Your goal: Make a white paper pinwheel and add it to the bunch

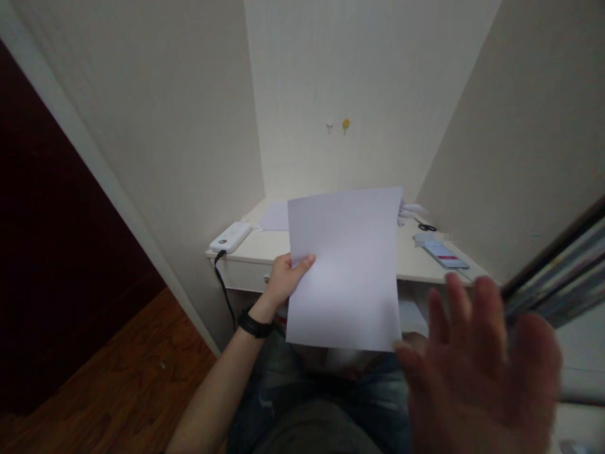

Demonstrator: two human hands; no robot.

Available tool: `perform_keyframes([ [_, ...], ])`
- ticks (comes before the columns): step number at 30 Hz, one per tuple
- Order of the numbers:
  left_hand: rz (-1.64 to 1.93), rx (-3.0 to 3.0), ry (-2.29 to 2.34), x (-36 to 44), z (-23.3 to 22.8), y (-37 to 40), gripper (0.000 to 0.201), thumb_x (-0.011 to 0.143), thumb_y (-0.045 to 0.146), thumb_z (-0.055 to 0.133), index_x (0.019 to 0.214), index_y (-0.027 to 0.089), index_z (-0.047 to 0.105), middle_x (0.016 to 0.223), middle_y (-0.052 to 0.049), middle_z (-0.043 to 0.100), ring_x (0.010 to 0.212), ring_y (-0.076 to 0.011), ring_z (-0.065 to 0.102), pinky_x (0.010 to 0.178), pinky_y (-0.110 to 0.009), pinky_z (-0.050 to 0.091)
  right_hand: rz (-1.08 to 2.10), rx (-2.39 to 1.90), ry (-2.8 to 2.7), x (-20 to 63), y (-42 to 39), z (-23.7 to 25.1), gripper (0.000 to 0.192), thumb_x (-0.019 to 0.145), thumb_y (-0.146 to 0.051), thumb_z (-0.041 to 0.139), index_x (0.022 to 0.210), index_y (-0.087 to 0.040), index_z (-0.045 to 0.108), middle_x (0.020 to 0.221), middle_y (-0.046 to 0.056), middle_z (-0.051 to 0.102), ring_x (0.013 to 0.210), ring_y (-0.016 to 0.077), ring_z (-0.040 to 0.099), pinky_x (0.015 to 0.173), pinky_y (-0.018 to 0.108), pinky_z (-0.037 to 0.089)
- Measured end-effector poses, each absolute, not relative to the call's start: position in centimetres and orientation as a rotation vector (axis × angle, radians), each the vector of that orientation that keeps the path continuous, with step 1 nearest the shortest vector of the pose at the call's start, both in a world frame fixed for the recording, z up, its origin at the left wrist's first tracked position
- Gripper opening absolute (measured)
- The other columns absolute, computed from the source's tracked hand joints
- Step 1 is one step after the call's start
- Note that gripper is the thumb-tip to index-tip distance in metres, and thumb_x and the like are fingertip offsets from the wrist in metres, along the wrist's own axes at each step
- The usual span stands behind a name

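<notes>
No readable brand, label or writing anywhere; the screen of the smartphone (443,253) too small and blurred to make out beyond a red band. Held up in front of the counter (265,249), above the lap: a blank white sheet of paper (345,268), smooth, matte, rectangular, slightly tilted, its left edge pinched by the left hand (285,277), thumb on the near face and the other fingers hidden behind. Around that wrist, a black band, apparently a watch (255,324). Close to the camera and blurred, the right hand (477,372), fingers spread apart, palm flat, gripping nothing, its fingertips just beside the lower right corner of the sheet; touching or not, impossible to tell. Pale, smooth-topped counter tucked into a narrow alcove of finely textured cream walls. Lying on it: a second white sheet (275,216) flat at the back left, a white rounded oblong device (230,237) at the left edge with a black cord (224,287) hanging off, black-handled scissors (426,227) at the right, the smartphone near the right front edge. Two small pegs on the back wall, one white, one yellow (346,124). Reddish-brown wood-grain floor (118,378) at lower left.
</notes>
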State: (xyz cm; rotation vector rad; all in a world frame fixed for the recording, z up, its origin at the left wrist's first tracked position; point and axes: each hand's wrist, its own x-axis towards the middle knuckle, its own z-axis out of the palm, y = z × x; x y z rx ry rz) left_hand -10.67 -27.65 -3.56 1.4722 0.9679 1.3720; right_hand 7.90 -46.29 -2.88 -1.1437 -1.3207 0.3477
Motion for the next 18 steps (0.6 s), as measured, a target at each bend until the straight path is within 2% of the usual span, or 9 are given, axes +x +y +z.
perform_keyframes([
  [2,1.356,1.478,0.951,-11.0,-3.2,-27.7,0.045,0.069,0.053,0.076,0.086,0.012,0.074,0.081,-0.007,0.072,0.067,-0.0167,0.060,0.060,-0.026,0.046,0.235,-1.092,-1.155,9.7,-43.1,-1.7,0.091,0.085,-0.044,0.065,0.155,-0.038,0.008,0.161,0.007,0.023,0.148,0.0331,0.022,0.109,0.059,0.035],
  [4,1.339,1.500,0.933,-11.3,-2.8,-27.7,0.045,0.068,0.055,0.077,0.080,0.012,0.073,0.075,-0.005,0.070,0.062,-0.0150,0.058,0.055,-0.024,0.044,0.348,-1.060,-1.112,11.4,-39.5,-1.1,0.086,0.082,-0.049,0.068,0.153,-0.028,0.023,0.151,0.015,0.042,0.137,0.0331,0.043,0.105,0.051,0.042],
  [5,1.329,1.509,0.923,-11.3,-2.5,-27.7,0.045,0.067,0.055,0.077,0.077,0.012,0.072,0.072,-0.005,0.069,0.059,-0.0141,0.056,0.053,-0.024,0.042,0.490,-1.049,-1.135,12.1,-37.9,-1.0,0.084,0.079,-0.052,0.071,0.149,-0.025,0.033,0.137,0.017,0.057,0.124,0.0322,0.056,0.098,0.046,0.048],
  [7,1.321,1.511,0.904,-11.5,-2.0,-27.7,0.045,0.067,0.057,0.076,0.073,0.012,0.071,0.066,-0.003,0.066,0.055,-0.0126,0.053,0.050,-0.023,0.040,0.796,-1.066,-1.257,13.3,-35.5,-1.1,0.068,0.075,-0.055,0.073,0.131,-0.019,0.057,0.116,0.016,0.070,0.101,0.0309,0.067,0.081,0.039,0.055],
  [9,1.301,1.526,0.883,-11.7,-1.5,-27.6,0.046,0.067,0.058,0.076,0.069,0.012,0.069,0.062,-0.002,0.064,0.052,-0.0115,0.050,0.048,-0.022,0.038,0.973,-1.072,-1.289,13.9,-34.2,-1.3,0.055,0.071,-0.057,0.076,0.104,-0.014,0.070,0.093,0.014,0.075,0.075,0.0265,0.069,0.062,0.034,0.053],
  [11,1.264,1.557,0.872,-12.2,-1.1,-27.4,0.047,0.066,0.058,0.077,0.065,0.012,0.068,0.060,-0.002,0.062,0.051,-0.0109,0.049,0.047,-0.022,0.036,1.026,-1.065,-1.295,14.3,-33.6,-1.4,0.051,0.069,-0.058,0.077,0.091,-0.012,0.072,0.083,0.011,0.075,0.064,0.0227,0.066,0.056,0.031,0.050],
  [13,1.260,1.565,0.897,-12.6,-0.9,-27.0,0.047,0.065,0.058,0.078,0.066,0.011,0.069,0.060,-0.002,0.063,0.051,-0.0113,0.049,0.047,-0.022,0.037,0.952,-1.096,-1.324,14.7,-33.3,-1.6,0.054,0.071,-0.060,0.074,0.098,-0.013,0.072,0.078,0.009,0.074,0.062,0.0220,0.065,0.056,0.031,0.049],
  [16,1.434,1.414,0.956,-13.3,-1.0,-26.3,0.050,0.061,0.058,0.080,0.072,0.011,0.070,0.066,-0.004,0.067,0.054,-0.0128,0.053,0.048,-0.023,0.041,0.616,-1.320,-1.333,16.1,-33.2,-3.3,0.063,0.079,-0.060,0.065,0.123,-0.015,0.065,0.060,0.004,0.070,0.062,0.0237,0.067,0.059,0.032,0.051],
  [18,1.583,1.228,0.935,-13.6,-1.3,-25.5,0.054,0.059,0.060,0.082,0.078,0.010,0.069,0.072,-0.005,0.070,0.057,-0.0131,0.056,0.051,-0.023,0.044,0.417,-1.535,-1.317,17.1,-33.6,-6.2,0.060,0.083,-0.057,0.058,0.125,-0.014,0.065,0.053,0.004,0.067,0.057,0.0250,0.067,0.060,0.035,0.051],
])
